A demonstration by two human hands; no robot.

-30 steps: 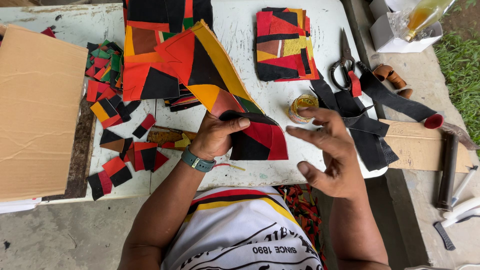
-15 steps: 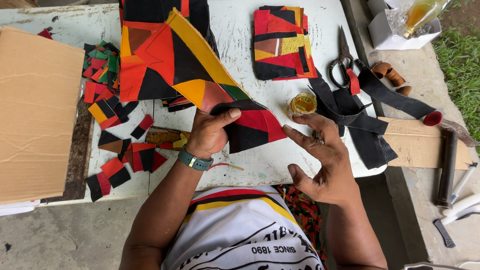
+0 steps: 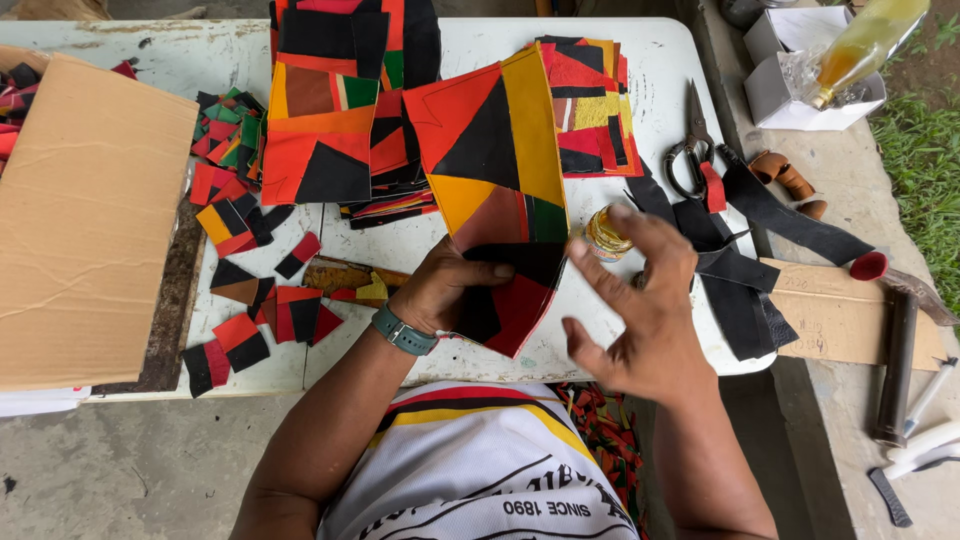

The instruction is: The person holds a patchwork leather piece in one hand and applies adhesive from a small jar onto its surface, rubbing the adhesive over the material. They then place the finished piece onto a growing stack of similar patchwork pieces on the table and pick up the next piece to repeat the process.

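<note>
Gripping the near end of a patchwork panel (image 3: 495, 170), the left hand (image 3: 450, 290) is pinching it between thumb and fingers and tilting it up above the white table (image 3: 650, 60). The right hand (image 3: 640, 305) is hovering just right of the panel, fingers spread, holding nothing, over a small jar (image 3: 603, 232). Scissors (image 3: 692, 150) are lying farther right, cardboard (image 3: 85, 215) far left.

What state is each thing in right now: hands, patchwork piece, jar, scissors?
Left hand: grip shut on the patchwork piece, at its lower end.
Right hand: open, fingers spread, holding nothing, over the jar.
Patchwork piece: lifted at an angle off the table.
Jar: upright; lid cannot be told.
Scissors: lying flat, blades shut.
Cardboard: lying flat, untouched.
</note>
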